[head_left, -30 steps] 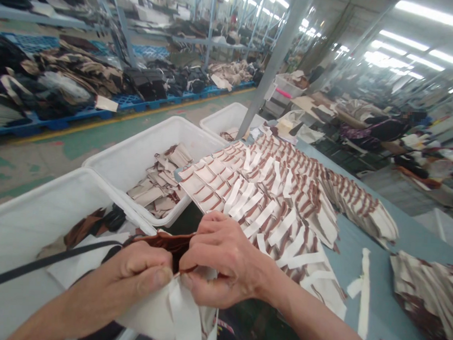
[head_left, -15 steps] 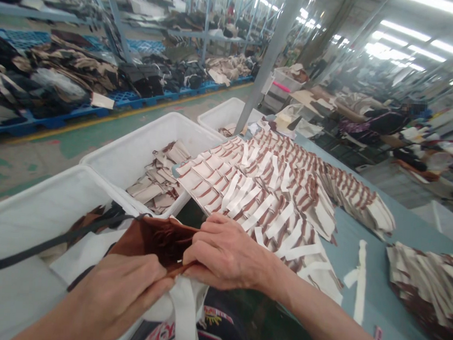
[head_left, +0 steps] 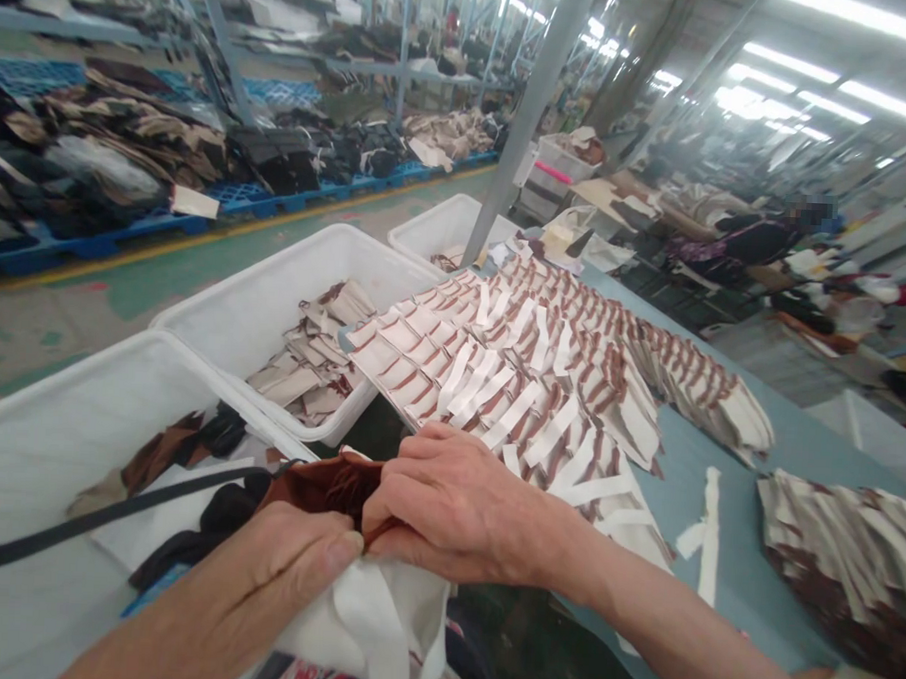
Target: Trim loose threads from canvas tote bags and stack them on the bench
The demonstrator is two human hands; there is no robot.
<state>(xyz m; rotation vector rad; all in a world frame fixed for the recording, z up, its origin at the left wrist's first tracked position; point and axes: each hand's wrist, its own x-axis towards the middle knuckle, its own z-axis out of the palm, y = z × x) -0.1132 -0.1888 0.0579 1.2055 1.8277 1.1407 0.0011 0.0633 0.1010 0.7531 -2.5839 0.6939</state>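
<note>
A white cloth bag piece with a brown lining [head_left: 308, 483] is held up over my lap. My left hand [head_left: 286, 552] is closed on its near edge, thumb and fingers pinched together. Close beside it, my right hand [head_left: 446, 504] grips the same edge, its fingers curled around the brown cloth. Below my hands the white outer cloth [head_left: 427, 599] hangs down, with a white strap [head_left: 376, 621] looping off it. Part of the opening and both sets of fingertips are hidden.
Overlapping cream and brown pieces [head_left: 415, 348] cover much of the blue-grey table, with white strips [head_left: 509, 422] on top. Another stack [head_left: 835, 536] lies at the right. White bins [head_left: 221, 309] stand at the left; a black strap [head_left: 115, 520] crosses one. A post [head_left: 518, 132] rises behind.
My left hand has shifted right and closer to my right hand. The brown lining shows less, and more white cloth hangs below. The view has turned slightly.
</note>
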